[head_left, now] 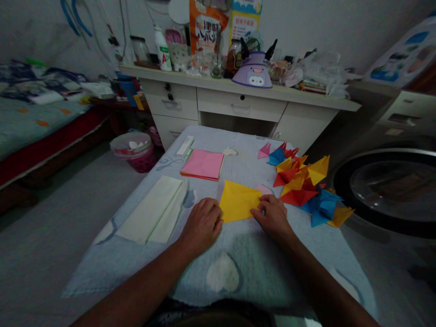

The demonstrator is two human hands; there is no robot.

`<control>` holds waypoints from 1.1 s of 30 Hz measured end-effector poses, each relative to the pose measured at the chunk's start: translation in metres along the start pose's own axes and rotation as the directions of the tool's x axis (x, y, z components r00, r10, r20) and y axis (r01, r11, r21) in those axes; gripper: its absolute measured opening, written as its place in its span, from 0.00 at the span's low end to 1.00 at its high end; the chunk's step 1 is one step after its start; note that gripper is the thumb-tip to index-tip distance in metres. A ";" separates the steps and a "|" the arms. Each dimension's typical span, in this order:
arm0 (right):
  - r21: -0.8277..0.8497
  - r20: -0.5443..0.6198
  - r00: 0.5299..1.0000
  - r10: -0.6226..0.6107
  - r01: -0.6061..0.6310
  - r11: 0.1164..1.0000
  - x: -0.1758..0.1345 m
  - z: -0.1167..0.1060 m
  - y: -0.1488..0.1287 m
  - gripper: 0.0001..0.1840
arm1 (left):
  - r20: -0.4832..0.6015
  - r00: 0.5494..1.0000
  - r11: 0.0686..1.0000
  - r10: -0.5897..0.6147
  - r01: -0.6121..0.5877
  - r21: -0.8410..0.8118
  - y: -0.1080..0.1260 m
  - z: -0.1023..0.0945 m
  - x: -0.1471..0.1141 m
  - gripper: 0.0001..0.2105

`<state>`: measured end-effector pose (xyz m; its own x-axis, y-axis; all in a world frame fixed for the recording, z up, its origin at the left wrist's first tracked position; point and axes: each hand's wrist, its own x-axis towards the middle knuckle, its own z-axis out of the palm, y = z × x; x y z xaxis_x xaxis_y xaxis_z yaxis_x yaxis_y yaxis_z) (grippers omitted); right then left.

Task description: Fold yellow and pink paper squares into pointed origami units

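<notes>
A yellow sheet of origami paper (239, 201) lies on the cloth-covered table between my hands, with faint creases across it. My left hand (204, 223) is closed at its left edge, fingers curled and the thumb side against the paper. On the opposite edge, my right hand (271, 215) pinches the right corner between thumb and fingers. Beyond the left hand sits a stack of square papers (203, 163) with pink on top. To the right, folded paper cranes (299, 179) in red, yellow, blue and pink are heaped together.
A folded white cloth or paper (153, 211) lies left of my hands, and a small white box (185, 146) sits further back. A pink bin (136, 152) stands on the floor at left. Behind is a white desk (238, 102) with bottles and bags; a washing machine (391, 181) stands at right.
</notes>
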<state>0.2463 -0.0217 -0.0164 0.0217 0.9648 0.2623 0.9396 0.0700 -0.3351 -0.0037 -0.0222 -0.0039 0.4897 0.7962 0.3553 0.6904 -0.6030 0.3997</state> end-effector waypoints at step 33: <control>-0.212 0.231 0.968 -0.100 0.151 0.966 -0.004 -0.011 -0.070 0.20 | 0.038 0.999 0.991 0.020 -0.014 -0.133 -0.005 0.000 0.002 0.04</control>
<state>0.1842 -0.0333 0.0157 -0.1524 0.9852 0.0781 0.9829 0.1593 -0.0923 -0.0067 -0.0176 -0.0053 0.5229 0.7855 0.3309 0.6064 -0.6157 0.5032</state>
